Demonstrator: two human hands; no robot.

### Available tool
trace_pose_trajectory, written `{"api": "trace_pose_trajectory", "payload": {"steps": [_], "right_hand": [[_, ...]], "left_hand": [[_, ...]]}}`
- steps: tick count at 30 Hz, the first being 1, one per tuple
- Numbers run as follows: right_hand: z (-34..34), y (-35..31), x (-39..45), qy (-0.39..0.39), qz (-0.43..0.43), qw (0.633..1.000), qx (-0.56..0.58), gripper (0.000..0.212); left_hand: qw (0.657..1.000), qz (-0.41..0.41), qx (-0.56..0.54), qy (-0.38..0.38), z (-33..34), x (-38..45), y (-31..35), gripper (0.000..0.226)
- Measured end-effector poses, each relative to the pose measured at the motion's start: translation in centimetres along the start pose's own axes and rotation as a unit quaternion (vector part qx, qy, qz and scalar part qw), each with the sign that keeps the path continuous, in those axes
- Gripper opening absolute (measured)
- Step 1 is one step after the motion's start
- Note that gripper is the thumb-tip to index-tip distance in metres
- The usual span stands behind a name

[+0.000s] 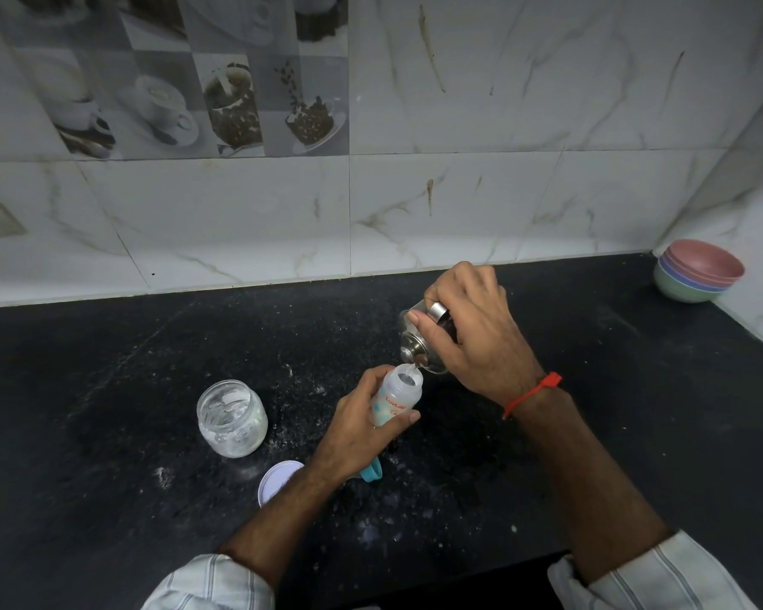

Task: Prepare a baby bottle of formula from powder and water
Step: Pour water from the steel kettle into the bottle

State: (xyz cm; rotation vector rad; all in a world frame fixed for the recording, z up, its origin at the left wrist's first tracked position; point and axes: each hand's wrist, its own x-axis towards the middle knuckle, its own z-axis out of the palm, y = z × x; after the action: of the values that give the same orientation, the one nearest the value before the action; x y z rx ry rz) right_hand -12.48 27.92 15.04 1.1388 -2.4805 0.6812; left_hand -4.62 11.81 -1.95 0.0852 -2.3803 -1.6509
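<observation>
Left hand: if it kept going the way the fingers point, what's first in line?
The left hand already wraps the baby bottle. Beyond it, up and right, the first thing is probably the tilted steel cup held by the right hand; depth is uncertain.

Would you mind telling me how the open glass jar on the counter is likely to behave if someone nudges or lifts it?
The glass jar looks squat and wide-based, so it would probably slide rather than tip. Being glass, it is likely rigid, breakable and fairly heavy for its size. Only a little white powder shows inside, adding little weight; with the lid off, a hard knock might spill it.
</observation>
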Motion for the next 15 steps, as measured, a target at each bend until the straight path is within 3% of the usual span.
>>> {"api": "trace_pose_trajectory", "payload": {"steps": [15], "right_hand": [[0.25, 0.04, -0.12, 0.009, -0.018, 1.000, 0.000, 0.039]], "left_hand": [[1.000, 0.002, 0.015, 0.004, -0.01, -0.19, -0.04, 0.057]]}}
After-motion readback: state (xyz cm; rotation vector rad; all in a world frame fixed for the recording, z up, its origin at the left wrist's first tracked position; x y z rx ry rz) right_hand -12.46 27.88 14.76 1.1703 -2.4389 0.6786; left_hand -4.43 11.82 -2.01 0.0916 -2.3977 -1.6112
